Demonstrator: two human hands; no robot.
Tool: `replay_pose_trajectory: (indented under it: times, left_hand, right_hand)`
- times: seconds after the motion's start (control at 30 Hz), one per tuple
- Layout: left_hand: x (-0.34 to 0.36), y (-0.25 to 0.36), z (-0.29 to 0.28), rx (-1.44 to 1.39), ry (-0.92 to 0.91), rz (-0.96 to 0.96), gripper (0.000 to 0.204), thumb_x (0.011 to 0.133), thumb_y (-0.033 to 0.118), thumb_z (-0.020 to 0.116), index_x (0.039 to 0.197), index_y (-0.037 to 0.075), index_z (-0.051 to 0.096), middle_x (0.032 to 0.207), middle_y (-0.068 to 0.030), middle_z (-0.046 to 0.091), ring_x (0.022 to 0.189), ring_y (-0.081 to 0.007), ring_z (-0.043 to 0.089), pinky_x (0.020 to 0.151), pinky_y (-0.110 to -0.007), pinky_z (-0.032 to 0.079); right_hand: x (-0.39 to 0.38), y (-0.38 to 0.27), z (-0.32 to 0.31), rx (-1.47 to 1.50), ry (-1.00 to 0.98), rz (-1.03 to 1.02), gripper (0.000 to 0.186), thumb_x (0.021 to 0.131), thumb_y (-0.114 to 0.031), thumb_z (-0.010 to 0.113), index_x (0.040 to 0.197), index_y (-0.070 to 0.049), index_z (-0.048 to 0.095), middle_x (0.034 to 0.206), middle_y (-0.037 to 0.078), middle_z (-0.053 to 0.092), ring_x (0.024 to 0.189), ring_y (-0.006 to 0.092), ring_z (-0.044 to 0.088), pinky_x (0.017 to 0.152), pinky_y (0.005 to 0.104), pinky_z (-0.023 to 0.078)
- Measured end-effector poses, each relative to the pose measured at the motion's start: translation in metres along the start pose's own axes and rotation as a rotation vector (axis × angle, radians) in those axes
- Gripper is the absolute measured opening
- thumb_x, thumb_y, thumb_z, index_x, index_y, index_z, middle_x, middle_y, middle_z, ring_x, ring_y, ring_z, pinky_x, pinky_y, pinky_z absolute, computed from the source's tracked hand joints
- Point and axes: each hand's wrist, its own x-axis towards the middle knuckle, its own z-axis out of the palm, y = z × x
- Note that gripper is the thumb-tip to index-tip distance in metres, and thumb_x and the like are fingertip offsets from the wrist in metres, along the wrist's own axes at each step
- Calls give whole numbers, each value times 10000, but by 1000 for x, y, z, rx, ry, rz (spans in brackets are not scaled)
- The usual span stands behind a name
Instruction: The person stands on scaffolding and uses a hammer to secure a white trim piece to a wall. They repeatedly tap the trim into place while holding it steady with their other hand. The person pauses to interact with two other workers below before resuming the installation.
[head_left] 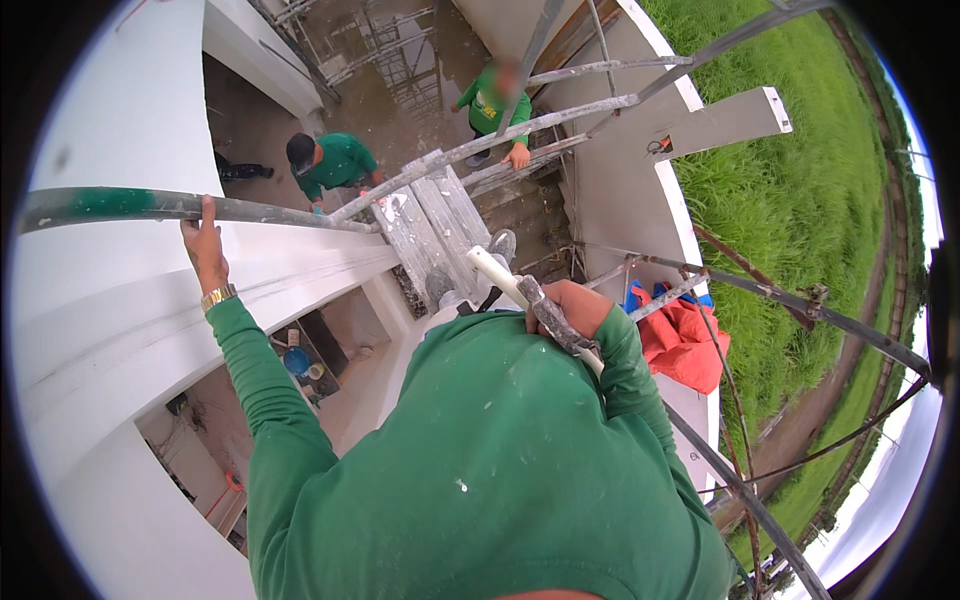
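My left hand (206,254) reaches up at the left and grips a metal scaffold pipe (275,214), a finger laid over its top. Close to my body, my right hand (577,305) is closed round a white tube (497,273) and a grey, crusted strip-like piece (556,316) lying along it. What kind of tool these make up I cannot tell. Below my feet is a paint-spattered metal scaffold plank (436,222).
Two people in green shirts, one at the plank's left (340,160) and one beyond it (497,105), stand lower down. Scaffold rails (560,118) cross ahead. Orange-red cloth (680,345) hangs at the right, near braces (780,295). A white wall (110,300) rises at the left.
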Motion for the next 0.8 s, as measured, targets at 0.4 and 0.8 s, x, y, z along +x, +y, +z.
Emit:
replay_pose_trajectory:
  times: [0.4,0.8]
  left_hand:
    - [23,-5,-18,127,-37,271,649,1037,491,535,1423,-19,427,1408,-159,547,1336,-271,501,1160,-433,376]
    - [7,11,3,8,37,209,784,993,523,596,1474,-29,316,1429,-185,480,1341,-288,461,1150,-390,326]
  right_hand:
    - [13,-1,0,-7,7,-34,93,796,-91,704,875,-52,734,779,65,709,728,167,670,695,340,524]
    - [17,12,-3,-2,-55,7,152,752,-57,691,896,-26,728,809,79,722,764,181,669,739,334,529]
